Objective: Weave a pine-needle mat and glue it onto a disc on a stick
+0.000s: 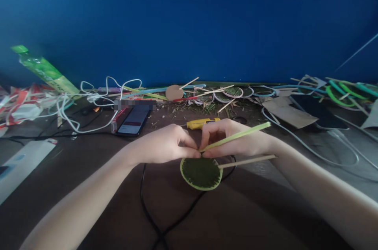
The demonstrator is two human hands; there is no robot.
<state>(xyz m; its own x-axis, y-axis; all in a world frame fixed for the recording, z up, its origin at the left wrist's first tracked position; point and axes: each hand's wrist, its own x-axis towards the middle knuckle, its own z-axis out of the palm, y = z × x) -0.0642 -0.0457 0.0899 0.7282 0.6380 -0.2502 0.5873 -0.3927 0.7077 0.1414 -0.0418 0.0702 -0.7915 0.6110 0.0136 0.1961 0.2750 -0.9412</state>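
Between my hands is a small round fan [201, 175] with a dark green face, a pale yellow-green edging and a thin wooden stick [248, 161] pointing right. My left hand [165, 143] pinches the fan's upper rim with thumb and fingertips. My right hand [227, 137] is closed beside it, pinching a yellow-green strip [245, 135] where it meets the rim. The strip's free end slants up to the right over my right hand. My fingertips cover the spot where strip and rim join. Just behind my hands lies a yellow-handled tool [202, 123], partly hidden.
A phone [134, 119] lies behind my left hand, and a green bottle [44, 69] leans at far left. Along the blue wall [189, 25] are round fans [233, 92], sticks and plant scraps. White cables [72, 124], a black cable [153, 226] and a power strip [26, 167] cross the table.
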